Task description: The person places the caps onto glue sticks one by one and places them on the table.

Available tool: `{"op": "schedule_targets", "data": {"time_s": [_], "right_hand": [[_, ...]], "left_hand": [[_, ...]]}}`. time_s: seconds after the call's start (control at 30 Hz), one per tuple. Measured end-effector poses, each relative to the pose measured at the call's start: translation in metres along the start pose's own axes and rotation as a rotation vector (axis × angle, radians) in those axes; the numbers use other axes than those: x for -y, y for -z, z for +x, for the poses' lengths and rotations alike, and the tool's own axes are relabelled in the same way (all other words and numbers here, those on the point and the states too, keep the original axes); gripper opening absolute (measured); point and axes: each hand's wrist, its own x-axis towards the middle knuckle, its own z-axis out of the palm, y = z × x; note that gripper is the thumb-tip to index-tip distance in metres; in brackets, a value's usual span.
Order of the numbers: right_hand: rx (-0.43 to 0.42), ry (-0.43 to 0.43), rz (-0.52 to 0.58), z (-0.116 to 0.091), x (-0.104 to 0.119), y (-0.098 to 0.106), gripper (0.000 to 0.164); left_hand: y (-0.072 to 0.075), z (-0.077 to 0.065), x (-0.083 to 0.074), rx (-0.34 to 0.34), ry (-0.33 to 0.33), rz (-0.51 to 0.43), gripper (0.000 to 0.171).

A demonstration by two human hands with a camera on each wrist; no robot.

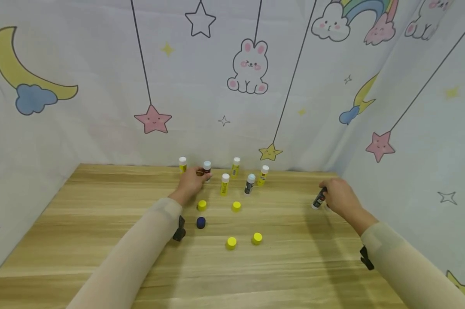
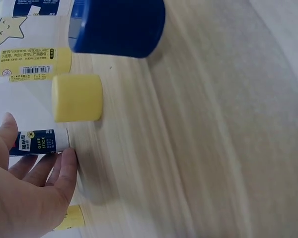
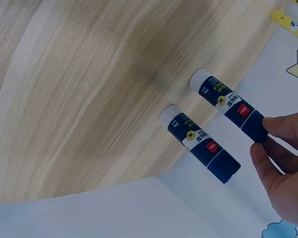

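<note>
My left hand (image 1: pixel 191 183) grips an uncapped dark blue glue stick (image 2: pixel 37 142) near the back of the table, thumb on one side and fingers on the other. It stands upright in the back row, its pale top (image 1: pixel 207 165) showing above the fingers. Far to the right, my right hand (image 1: pixel 338 195) pinches another dark blue glue stick (image 3: pixel 228 105) by its capped end. This one leans in the head view, white base downward. Close beside it stands a second capped blue glue stick (image 3: pixel 198 144), mostly hidden behind the hand in the head view.
Uncapped yellow glue sticks (image 1: pixel 224 185) and another uncapped blue glue stick (image 1: pixel 249 185) stand near the back edge of the wooden table (image 1: pixel 294 266). Several loose yellow caps (image 1: pixel 231 243) and a blue cap (image 1: pixel 201 222) lie in front. A patterned curtain (image 1: pixel 201 86) hangs behind.
</note>
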Motion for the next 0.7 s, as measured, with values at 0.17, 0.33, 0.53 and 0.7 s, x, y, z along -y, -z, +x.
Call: {"op": "schedule_targets", "data": {"time_s": [0.17,0.33,0.53,0.7], "right_hand": [[-0.013,0.014,-0.014,0.0,0.0,0.001,0.025],[-0.018,0.009,-0.008,0.0,0.001,0.002,0.027],[-0.013,-0.012,0.011,-0.003,0.004,0.006,0.027],[-0.034,-0.015,0.041,-0.006,0.011,0.008,0.027]], "left_hand": [[-0.002,0.003,-0.001,-0.01,-0.01,0.031,0.045],[-0.004,0.002,-0.001,-0.016,0.0,0.004,0.046],[-0.004,-0.001,-0.005,-0.024,0.008,-0.009,0.042],[-0.004,-0.001,-0.008,-0.032,0.011,0.003,0.043]]}}
